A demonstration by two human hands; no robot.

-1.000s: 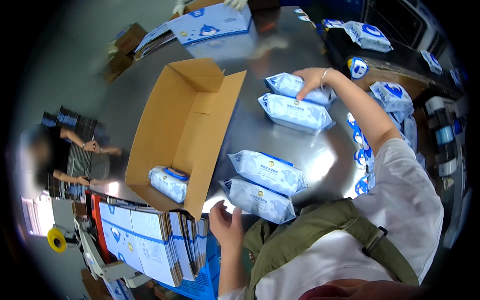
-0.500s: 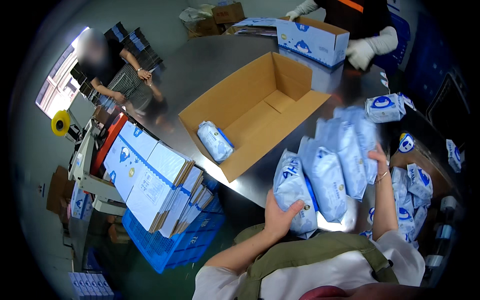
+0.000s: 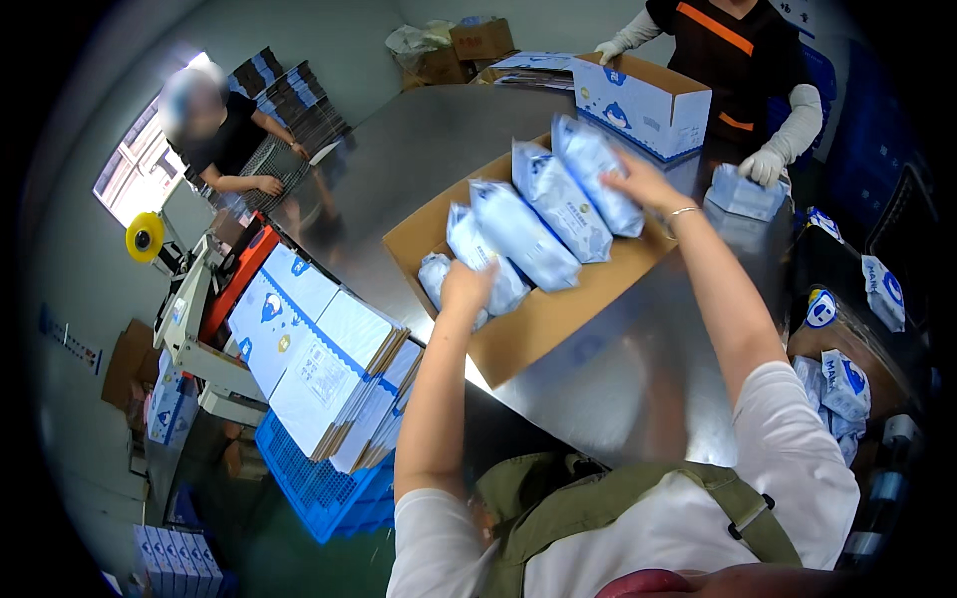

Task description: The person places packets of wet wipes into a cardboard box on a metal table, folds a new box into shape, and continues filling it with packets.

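An open cardboard box (image 3: 518, 344) lies on the metal table in front of me. Over and partly inside it, a row of light-blue wet wipes packs (image 3: 523, 231) is squeezed between my two hands. My left hand (image 3: 471, 289) presses on the row's left end, fingers bent against the pack there. At the right end my right hand (image 3: 643, 182) grips the outermost pack, which sits higher and tilts. Another wipes pack (image 3: 433, 274) is in the box's left end, partly hidden by the row and my left hand. The packs are somewhat blurred.
Flattened white-blue cartons (image 3: 314, 344) are stacked on a blue crate (image 3: 329, 498) at left, beside a tape machine (image 3: 189, 324). Across the table (image 3: 399, 140), a co-worker's gloved hand (image 3: 763, 166) holds packs near a printed box (image 3: 638, 110). Loose packs (image 3: 845, 384) lie at right.
Both my hands have carried the row of packs from near my body, forward and left, over the open box. The co-worker's gloved hand now has packs under it.
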